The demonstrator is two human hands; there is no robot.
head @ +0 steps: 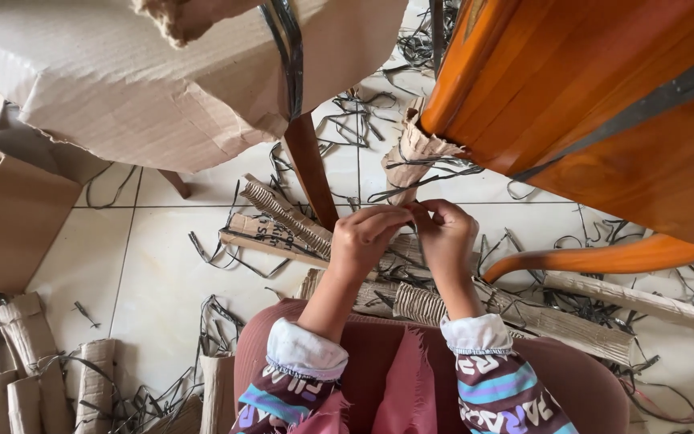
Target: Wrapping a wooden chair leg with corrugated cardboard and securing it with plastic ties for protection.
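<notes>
Both hands, left hand (361,238), right hand (446,235), pinching dark strap (411,186), chair leg (312,170) just beside

A pale tiled floor (162,265) carries scattered dark plastic strapping strips (218,321), rolled corrugated cardboard pieces (283,213), flat cardboard sheets (10,217) at left, and short cardboard rolls (34,337) at the lower left.

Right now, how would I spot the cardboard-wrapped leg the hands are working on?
Start at the big orange wooden chair at the upper right and follow its near edge down to the leg wrapped in corrugated cardboard. The left hand and right hand meet just below it, at a dark strap. Unlike the loose cardboard rolls on the floor, it stands upright.
</notes>
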